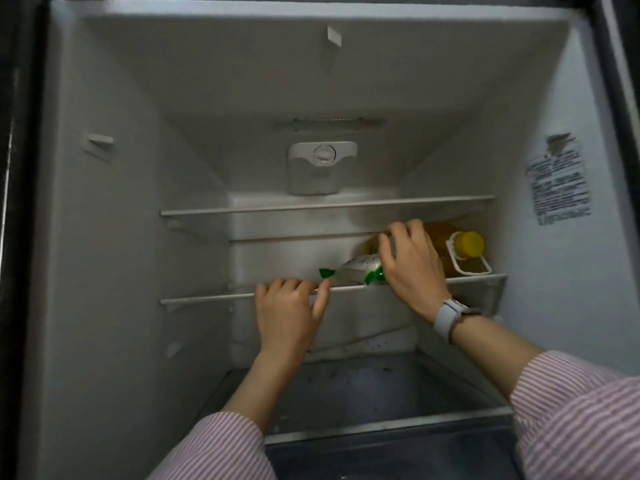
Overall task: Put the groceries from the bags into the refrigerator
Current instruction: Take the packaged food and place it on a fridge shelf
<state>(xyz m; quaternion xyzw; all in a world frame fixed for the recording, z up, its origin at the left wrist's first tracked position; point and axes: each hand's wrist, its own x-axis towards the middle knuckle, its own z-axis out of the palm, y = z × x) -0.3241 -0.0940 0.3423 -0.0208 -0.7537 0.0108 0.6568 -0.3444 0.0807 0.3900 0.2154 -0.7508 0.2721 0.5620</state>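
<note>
Beside oil bottle (457, 249), right hand (410, 268) perhaps touches packet (356, 270).

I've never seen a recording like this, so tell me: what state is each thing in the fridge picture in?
Refrigerator: open.
Oil bottle: lying on the lower shelf, yellow cap on.
Green-and-white packet: lying beside the bottle.
Left hand: gripping the shelf edge.
Right hand: resting on the packet and bottle.

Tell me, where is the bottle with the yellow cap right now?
The yellow-capped bottle lies on its side at the right end of the lower shelf, just behind the right hand.
</note>
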